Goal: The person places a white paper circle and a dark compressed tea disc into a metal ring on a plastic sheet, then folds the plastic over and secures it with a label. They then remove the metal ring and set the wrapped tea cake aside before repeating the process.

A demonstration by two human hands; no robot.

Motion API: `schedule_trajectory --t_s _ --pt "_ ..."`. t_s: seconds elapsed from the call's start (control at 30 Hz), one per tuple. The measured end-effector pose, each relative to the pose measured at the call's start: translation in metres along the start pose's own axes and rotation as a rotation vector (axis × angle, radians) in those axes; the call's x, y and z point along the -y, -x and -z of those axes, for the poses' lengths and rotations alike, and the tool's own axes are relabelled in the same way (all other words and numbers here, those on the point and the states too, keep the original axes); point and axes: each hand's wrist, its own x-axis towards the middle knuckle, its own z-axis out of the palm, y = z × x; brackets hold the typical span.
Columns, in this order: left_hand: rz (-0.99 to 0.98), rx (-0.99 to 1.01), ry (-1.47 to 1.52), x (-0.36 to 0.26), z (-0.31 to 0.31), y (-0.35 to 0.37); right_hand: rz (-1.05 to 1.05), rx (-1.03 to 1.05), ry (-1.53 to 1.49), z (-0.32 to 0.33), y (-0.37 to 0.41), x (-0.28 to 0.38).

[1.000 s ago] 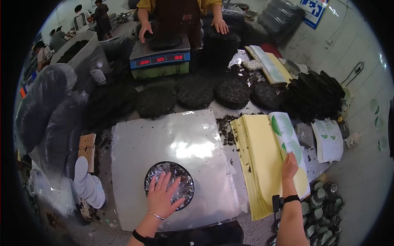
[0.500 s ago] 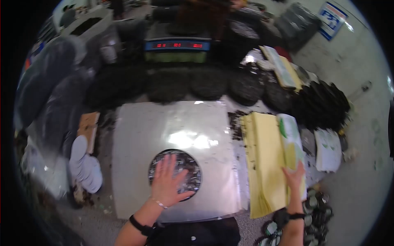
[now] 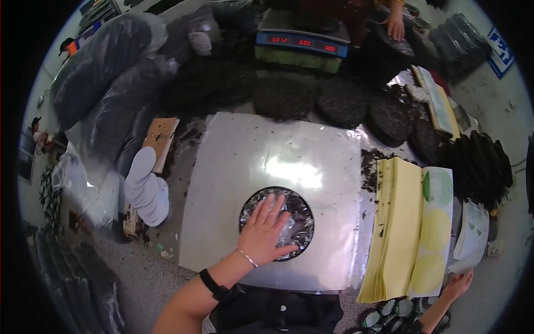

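Observation:
My left hand (image 3: 268, 228) lies flat, fingers spread, on a dark round cake (image 3: 301, 240) wrapped in shiny, crinkled clear film. This cake rests on a smooth silvery sheet (image 3: 222, 167). At the right edge of the table, my right hand (image 3: 459, 283) has its fingers closed on the lower corner of a white label sheet (image 3: 471, 232) with small green prints. Just left of that hand is a stack of yellow-backed paper (image 3: 397, 228), beside a strip of round green and yellow labels (image 3: 435, 228).
Several bare dark cakes (image 3: 342, 103) line the back, below a scale (image 3: 303, 42) with red digits. White discs (image 3: 147, 189) and cardboard (image 3: 160, 142) lie left, near bagged dark stacks (image 3: 105, 78). Another person's hand (image 3: 395, 26) touches a cake at the back. Wrapped green-labelled pieces (image 3: 386, 314) lie low right.
My right hand has moved from the round-label strip down and right to the white label sheet. My left hand stays on the wrapped cake. The view has shifted and tilted.

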Motion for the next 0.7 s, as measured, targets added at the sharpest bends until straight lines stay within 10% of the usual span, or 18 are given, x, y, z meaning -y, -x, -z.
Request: schedule_trajectory --t_s 0.1,0.23,0.57,0.7 --pt "-0.017 0.024 0.013 0.004 -0.002 -0.001 -0.017 0.198 -0.008 -0.147 0.167 0.024" --pt "0.002 0.048 0.133 0.005 -0.007 -0.002 0.155 0.966 -0.219 -0.279 0.352 0.046" --pt "0.221 0.277 0.542 0.010 -0.034 0.007 0.792 1.501 0.399 -0.308 0.451 0.055" --pt "0.738 0.090 2.184 0.005 -0.036 0.005 0.889 1.489 0.534 -0.318 0.461 0.054"
